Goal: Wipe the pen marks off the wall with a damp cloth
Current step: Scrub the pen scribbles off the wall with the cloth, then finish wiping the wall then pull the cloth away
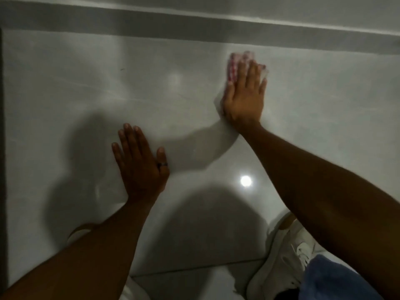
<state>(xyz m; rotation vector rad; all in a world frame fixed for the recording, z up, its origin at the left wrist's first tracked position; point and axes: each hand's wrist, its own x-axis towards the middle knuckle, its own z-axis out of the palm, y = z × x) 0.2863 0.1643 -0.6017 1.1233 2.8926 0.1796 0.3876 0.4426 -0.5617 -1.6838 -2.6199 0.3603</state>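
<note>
My right hand (244, 98) lies flat, fingers spread, pressing a red-and-white checked cloth (232, 63) against a glossy pale tiled surface (86, 94). Only the cloth's top and left edge show past my fingers, and it looks blurred. The cloth sits just below a grey band (194, 29) that runs along the foot of a white wall (281, 7). My left hand (140, 163) rests palm-down on the same surface, lower and to the left, holding nothing, with a dark ring on one finger. A small dark mark (122, 69) shows at the upper left of the tile.
My white shoe (285, 256) and a blue trouser leg (335, 278) are at the lower right. A dark vertical edge (2, 148) borders the left side. A lamp's reflection (245, 181) glares between my arms. A grout line (194, 268) crosses near the bottom.
</note>
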